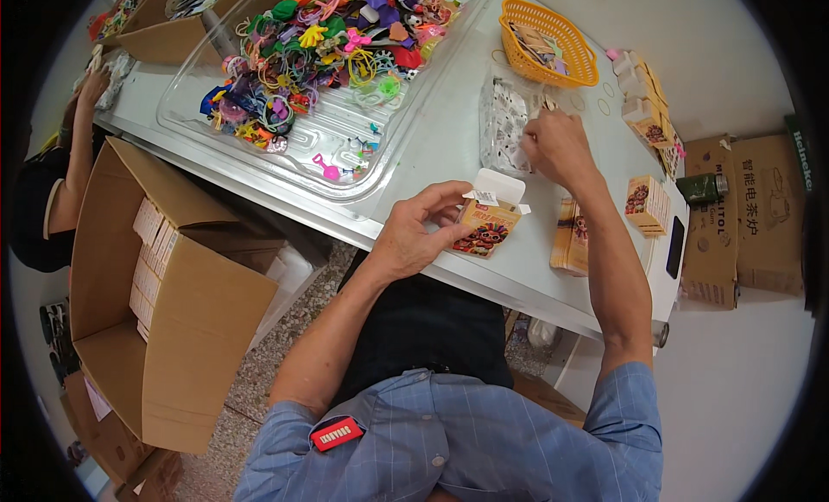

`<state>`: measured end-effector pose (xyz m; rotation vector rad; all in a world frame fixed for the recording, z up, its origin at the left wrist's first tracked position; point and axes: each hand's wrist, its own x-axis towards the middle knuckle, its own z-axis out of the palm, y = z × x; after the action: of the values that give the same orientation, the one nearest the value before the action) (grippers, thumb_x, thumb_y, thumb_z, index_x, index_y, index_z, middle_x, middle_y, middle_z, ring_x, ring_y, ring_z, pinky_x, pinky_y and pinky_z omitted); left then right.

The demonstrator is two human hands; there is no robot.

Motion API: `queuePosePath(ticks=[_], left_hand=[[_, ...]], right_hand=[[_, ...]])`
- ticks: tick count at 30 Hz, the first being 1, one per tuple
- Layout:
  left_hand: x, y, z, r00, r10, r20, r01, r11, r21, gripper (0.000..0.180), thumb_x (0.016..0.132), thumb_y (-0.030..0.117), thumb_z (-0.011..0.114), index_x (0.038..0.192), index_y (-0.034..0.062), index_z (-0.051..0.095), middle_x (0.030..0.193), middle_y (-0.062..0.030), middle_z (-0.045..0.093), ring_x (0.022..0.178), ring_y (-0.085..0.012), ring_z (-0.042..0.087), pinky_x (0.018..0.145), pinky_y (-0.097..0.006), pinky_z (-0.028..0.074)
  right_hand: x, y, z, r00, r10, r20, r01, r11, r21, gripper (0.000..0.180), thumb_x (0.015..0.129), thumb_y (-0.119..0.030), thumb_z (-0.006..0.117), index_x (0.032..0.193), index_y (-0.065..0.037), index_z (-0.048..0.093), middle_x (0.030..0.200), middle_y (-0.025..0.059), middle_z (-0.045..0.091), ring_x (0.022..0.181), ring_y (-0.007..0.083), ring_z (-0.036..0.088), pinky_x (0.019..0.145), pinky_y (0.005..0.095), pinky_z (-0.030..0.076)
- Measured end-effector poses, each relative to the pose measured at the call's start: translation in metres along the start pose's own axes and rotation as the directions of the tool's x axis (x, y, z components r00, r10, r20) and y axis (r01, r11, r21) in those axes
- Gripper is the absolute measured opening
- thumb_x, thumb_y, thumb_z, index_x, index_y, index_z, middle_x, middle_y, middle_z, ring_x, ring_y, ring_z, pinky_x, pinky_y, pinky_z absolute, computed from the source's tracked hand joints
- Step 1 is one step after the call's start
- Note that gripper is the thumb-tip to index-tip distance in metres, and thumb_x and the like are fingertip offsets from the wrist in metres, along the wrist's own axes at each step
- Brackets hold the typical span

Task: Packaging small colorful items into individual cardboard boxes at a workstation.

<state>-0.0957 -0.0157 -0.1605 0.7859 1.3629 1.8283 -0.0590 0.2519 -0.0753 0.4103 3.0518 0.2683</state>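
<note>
My left hand (pixel 413 234) grips a small orange-and-yellow printed carton (pixel 488 230) near the table's front edge. The carton's white top flap (pixel 501 187) stands up, so its top is undone. My right hand (pixel 560 148) is closed, fingertips drawn together, at the right side of a transparent plastic tray or bag (pixel 503 113) of small white pieces with dark marks. Whether anything sits between those fingertips is hidden. Below my right forearm lies a stack of similar printed cartons (pixel 567 243), looking flat.
A large transparent tray (pixel 380 169) holds many colourful small toys. Behind my right hand stands a yellow basket (pixel 566 66). More cartons (pixel 648 206) and a dark phone (pixel 676 247) lie at right. A tall cardboard box (pixel 194 346) stands left; beyond it is another person's arm (pixel 79 130).
</note>
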Motion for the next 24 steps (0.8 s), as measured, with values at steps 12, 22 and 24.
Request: queuePosePath(ticks=[12, 22, 24], left_hand=[[-0.001, 0.003, 0.0, 0.999, 0.022, -0.027, -0.023, 1.0, -0.002, 0.051, 0.087, 0.005, 0.078, 0.134, 0.0025, 0.058, 0.113, -0.0089, 0.072, 0.095, -0.0116, 0.065, 0.087, -0.026, 0.053], [-0.002, 0.0, 0.001, 0.999, 0.035, -0.024, -0.035, 0.999, 0.03, 0.052, 0.086, 0.005, 0.078, 0.135, 0.0031, 0.058, 0.114, -0.0095, 0.072, 0.096, -0.0123, 0.065, 0.087, -0.026, 0.053], [-0.003, -0.001, 0.0, 0.999, 0.039, -0.019, -0.038, 0.998, 0.043, 0.052, 0.087, 0.005, 0.078, 0.135, 0.0033, 0.058, 0.114, -0.0095, 0.072, 0.097, -0.0129, 0.066, 0.088, -0.027, 0.053]], right_hand=[[-0.065, -0.02, -0.052, 0.919, -0.386, -0.077, 0.324, 0.631, 0.705, 0.014, 0.096, -0.009, 0.065, 0.107, -0.001, 0.068, 0.09, 0.0125, 0.068, 0.086, 0.0264, 0.066, 0.079, 0.0357, 0.052], [-0.07, -0.046, -0.076, 0.863, -0.466, 0.195, 0.358, 0.836, 0.415, 0.021, 0.091, -0.019, 0.066, 0.104, -0.003, 0.07, 0.088, 0.0157, 0.067, 0.083, 0.0356, 0.065, 0.075, 0.0455, 0.051], [-0.069, -0.049, -0.081, 0.857, -0.46, 0.234, 0.338, 0.842, 0.42, 0.023, 0.091, -0.022, 0.066, 0.103, -0.003, 0.07, 0.084, 0.0159, 0.067, 0.08, 0.0362, 0.065, 0.072, 0.0455, 0.051]])
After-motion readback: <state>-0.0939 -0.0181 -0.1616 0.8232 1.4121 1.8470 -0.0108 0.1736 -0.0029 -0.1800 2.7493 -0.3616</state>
